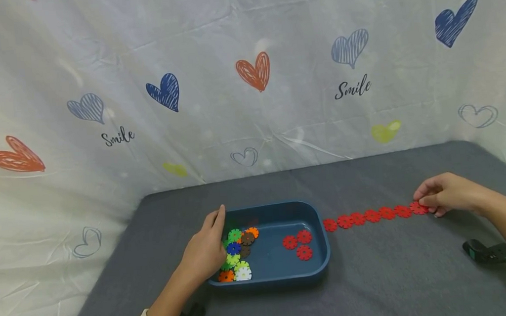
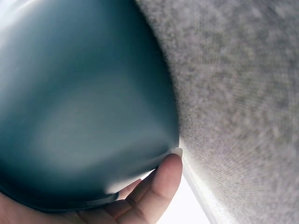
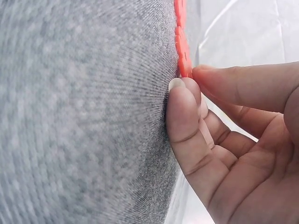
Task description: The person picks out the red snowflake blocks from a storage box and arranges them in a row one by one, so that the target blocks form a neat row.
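My left hand (image 1: 204, 251) grips the left end of a dark blue plastic tray (image 1: 285, 278); in the left wrist view its fingers (image 2: 161, 186) curl against the tray's outer wall (image 2: 93, 116). Several red notched discs, flower-shaped, run in a row (image 1: 372, 215) on the cloth to the right of the tray. At the far right end of that row, my right hand (image 1: 452, 194) pinches the last red disc (image 1: 419, 208) between thumb and fingers. The right wrist view shows the fingertips on the edge of this red disc (image 3: 183, 53), close over the cloth.
Inside the tray, three red discs (image 1: 304, 252) lie toward the right. Green, blue, brown, orange and white discs (image 1: 243, 274) are heaped at its left end. Grey cloth (image 1: 378, 277) covers the table, and a white curtain (image 1: 208, 37) printed with hearts hangs behind.
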### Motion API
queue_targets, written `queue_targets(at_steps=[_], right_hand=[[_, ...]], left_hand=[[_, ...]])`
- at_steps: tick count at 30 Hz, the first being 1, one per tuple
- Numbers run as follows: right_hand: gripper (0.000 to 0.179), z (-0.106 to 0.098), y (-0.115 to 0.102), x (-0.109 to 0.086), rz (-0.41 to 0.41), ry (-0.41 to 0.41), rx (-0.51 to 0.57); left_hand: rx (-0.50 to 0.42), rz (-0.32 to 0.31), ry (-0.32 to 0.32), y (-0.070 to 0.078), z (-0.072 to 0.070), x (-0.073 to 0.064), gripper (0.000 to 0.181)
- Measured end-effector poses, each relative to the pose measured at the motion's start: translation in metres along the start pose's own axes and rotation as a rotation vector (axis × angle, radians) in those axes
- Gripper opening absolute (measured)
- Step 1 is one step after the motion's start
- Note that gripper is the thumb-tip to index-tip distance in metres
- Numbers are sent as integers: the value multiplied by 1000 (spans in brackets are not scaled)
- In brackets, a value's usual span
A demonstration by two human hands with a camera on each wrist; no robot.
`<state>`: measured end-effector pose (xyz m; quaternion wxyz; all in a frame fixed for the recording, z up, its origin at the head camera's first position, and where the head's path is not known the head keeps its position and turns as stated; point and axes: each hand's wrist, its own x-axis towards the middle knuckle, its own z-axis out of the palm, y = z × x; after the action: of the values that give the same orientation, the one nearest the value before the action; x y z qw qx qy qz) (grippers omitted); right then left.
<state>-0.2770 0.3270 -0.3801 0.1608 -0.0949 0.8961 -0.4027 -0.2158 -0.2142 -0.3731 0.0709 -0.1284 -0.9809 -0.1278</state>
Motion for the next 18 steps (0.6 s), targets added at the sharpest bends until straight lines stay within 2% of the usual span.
queue_targets(at_steps=[5,11,14,18], right_hand=[[22,0,-3,-1,-8,4,-22],[23,3,-18,-2,-40,38,-117],[21,8,-30,-2,-98,45,-154],[18,26,-53,-1,-223,43,-204]], left_hand=[[-7,-4,-7,0,0,0,74],[-10,-8,-12,1,-1,0,75],[-11,-7,-14,1,-2,0,75],[-12,-6,-16,1,-1,0,75]])
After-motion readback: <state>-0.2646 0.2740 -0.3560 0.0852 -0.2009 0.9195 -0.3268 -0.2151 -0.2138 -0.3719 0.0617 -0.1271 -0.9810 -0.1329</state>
